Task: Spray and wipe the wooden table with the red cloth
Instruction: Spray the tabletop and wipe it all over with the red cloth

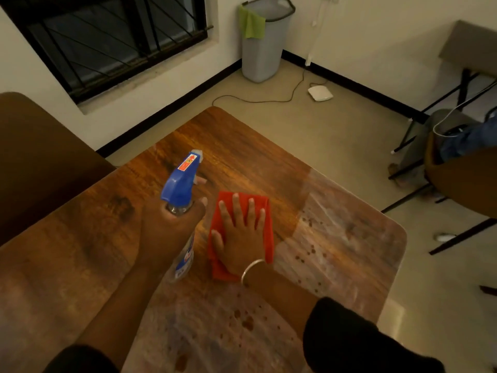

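On the wooden table (242,146), mid-frame: red cloth (228,208) lies folded flat, roughly centre of the top. Right hand (242,238) is pressed palm-down on it, fingers spread wide, tips pointing to the far side; not gripping, just flat on the fabric. Thin metal bangle (251,270) on that wrist, dark sleeve (349,337) further up the arm.

Left hand (172,227) is just left of the cloth, wrapped around the neck of a spray bottle (181,184). Blue trigger head w/ red label, nozzle pointing to the far side over the table. Clear body w/ blue label shows below the hand. One fingertip sticks out past the trigger; can't tell if it's squeezing.

Table surface: near and right parts look hazy/streaky w/ dark droplet spots; far part and left part look plain glossy wood.

Bkgd: grey bin (263,41) in the far corner w/ a green cloth (251,22) draped over its rim. White flat device (320,93) on the floor near it, cable trailing off left. Barred window (107,41) far left. Chair (465,181) at right w/ blue fabric on it.
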